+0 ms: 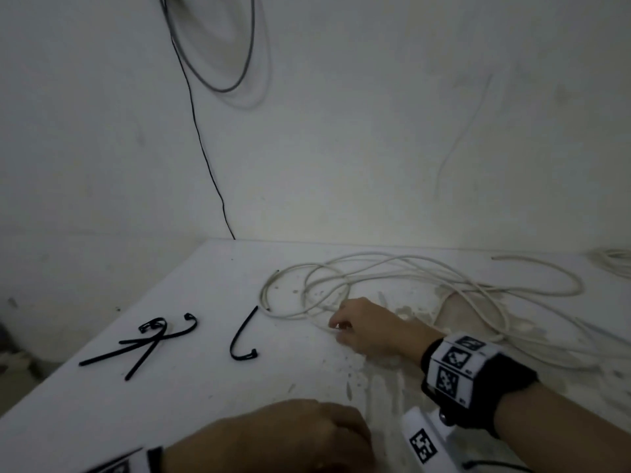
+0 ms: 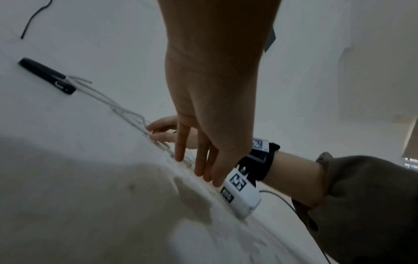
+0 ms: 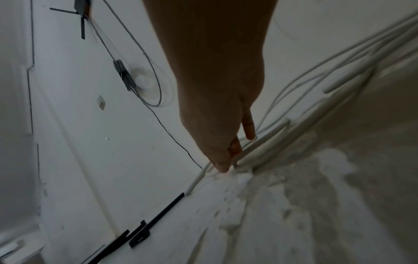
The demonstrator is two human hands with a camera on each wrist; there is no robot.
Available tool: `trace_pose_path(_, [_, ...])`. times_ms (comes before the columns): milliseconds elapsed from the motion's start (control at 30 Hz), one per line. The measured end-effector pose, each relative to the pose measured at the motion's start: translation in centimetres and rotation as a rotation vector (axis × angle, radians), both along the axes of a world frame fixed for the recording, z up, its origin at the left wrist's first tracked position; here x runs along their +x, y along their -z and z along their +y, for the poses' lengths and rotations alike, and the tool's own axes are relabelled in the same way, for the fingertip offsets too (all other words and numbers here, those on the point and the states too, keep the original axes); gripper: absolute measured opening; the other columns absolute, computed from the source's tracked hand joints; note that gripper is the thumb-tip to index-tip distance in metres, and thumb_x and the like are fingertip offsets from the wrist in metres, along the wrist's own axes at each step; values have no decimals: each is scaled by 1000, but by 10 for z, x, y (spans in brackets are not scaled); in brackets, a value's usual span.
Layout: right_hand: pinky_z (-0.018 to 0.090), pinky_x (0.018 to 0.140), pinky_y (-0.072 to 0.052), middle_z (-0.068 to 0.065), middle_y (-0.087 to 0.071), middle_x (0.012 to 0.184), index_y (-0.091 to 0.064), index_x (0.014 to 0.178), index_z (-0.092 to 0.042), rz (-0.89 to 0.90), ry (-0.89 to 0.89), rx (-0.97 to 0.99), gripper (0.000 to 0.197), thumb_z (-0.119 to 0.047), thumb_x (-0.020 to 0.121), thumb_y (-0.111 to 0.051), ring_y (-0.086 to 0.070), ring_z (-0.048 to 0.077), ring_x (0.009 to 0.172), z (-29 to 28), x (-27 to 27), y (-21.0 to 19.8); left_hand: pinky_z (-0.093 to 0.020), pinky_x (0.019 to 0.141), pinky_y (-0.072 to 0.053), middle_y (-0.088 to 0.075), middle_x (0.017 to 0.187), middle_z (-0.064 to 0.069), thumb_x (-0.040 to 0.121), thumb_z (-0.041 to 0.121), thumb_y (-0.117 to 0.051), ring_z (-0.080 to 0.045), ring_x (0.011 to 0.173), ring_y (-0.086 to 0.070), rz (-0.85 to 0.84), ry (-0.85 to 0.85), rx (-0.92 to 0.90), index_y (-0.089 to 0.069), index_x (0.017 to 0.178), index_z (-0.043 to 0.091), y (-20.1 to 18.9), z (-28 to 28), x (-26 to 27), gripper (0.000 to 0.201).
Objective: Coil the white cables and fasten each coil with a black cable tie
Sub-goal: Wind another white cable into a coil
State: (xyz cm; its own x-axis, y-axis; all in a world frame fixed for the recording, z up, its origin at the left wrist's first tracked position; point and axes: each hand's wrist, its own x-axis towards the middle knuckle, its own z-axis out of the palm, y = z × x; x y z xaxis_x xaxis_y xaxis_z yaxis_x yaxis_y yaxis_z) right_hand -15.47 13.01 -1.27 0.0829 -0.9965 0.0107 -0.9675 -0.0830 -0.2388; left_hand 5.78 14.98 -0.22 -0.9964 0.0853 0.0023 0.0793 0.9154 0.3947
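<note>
White cable (image 1: 409,268) lies in big loose loops on the far right part of the table (image 1: 205,387), not wound up yet. My right hand (image 1: 365,327) is down on the near edge of those loops, and my fingertips (image 3: 222,167) pinch one strand where it lies on the table. My left hand (image 1: 290,435) sits low and close to me, fingers straight and loose, holding nothing, just beside the right wrist. I think I am at the very start of the coiling step: I have picked a strand, but no neat ring is made. Next I need to lift that strand and sweep the loops into one round bunch, with my left hand helping to hold the ring so it does not spring apart. Black cable ties wait to the left: one curved tie (image 1: 243,336) near the cable's end, and a small pile of ties (image 1: 146,339) farther left. More white cable (image 1: 614,261) peeks in at the far right edge.
</note>
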Motion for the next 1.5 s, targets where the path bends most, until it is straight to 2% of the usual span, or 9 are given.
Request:
trace_pose_path(233, [28,68,-45,8,-59,95,-58,103,-6,-276,189,-115,17,-12,96,-45,-54,17,80,4,-15,-58,-4,71,-41,-62,110,9,94,27,-51,0,93,-59,162,-535,66,-64,112,23,-41,-31,-26,23])
trace_pose_path(367, [35,72,-57,12,-50,83,-55,96,1,-1085,312,-306,9,-1,95,-46,-53,17,72,20,-10,-98,-33,79,-53,-67,107,-3,98,34,-41,-14,94,-65,385,-877,752,-60,110,14,-67,-51,-60,30])
trace_pose_path(533, [35,79,-58,15,-59,82,-60,90,1,-1323,233,-407,8,5,89,-53,-63,20,69,46,2,-110,-31,74,-53,-70,90,-6,98,26,-45,-16,86,-66,581,-857,1149,-63,92,7,-118,-56,-98,27])
trace_pose_path(700, [33,76,-59,13,-67,88,-65,85,-7,-1137,190,-510,13,5,82,-63,-68,24,82,64,-18,-118,-25,54,-50,-48,62,-2,94,9,-37,-12,54,-49,540,-731,1098,-54,84,6,-141,-45,-112,21])
trace_pose_path(800, [27,71,-56,-9,-56,108,-54,101,-24,-739,267,-728,28,-4,83,-64,-59,11,93,62,-37,-125,-15,35,-25,-35,51,6,95,12,-35,-6,40,-28,440,-621,959,-52,86,7,-151,-39,-107,20])
trace_pose_path(1000, [26,87,-44,-26,-51,112,-46,113,-35,-403,54,-558,30,-18,90,-58,-43,6,114,60,-57,-140,-11,33,-14,-23,47,8,91,8,-31,-5,37,-17,476,-513,914,-60,74,8,-163,-43,-92,33])
trace_pose_path(1133, [23,86,-37,-14,-55,115,-44,119,-32,-282,27,-384,31,-26,91,-57,-43,6,111,55,-66,-140,-8,29,-13,-22,41,12,90,11,-26,-1,32,-17,587,-460,1113,-61,68,8,-166,-55,-86,42])
trace_pose_path(1400, [35,89,-51,-4,-63,102,-43,128,-27,-475,112,-358,40,-17,91,-56,-60,15,99,34,-67,-127,-7,30,-13,-9,48,8,61,21,-53,-7,38,-6,603,-325,1321,-68,62,11,-155,-67,-85,17])
trace_pose_path(1500, [28,79,-52,2,-66,91,-63,104,-21,-457,89,-394,19,-10,90,-56,-63,16,86,25,-66,-127,-7,31,-14,-13,45,9,52,23,-63,-5,37,-9,532,-287,1296,-69,64,11,-144,-71,-84,18])
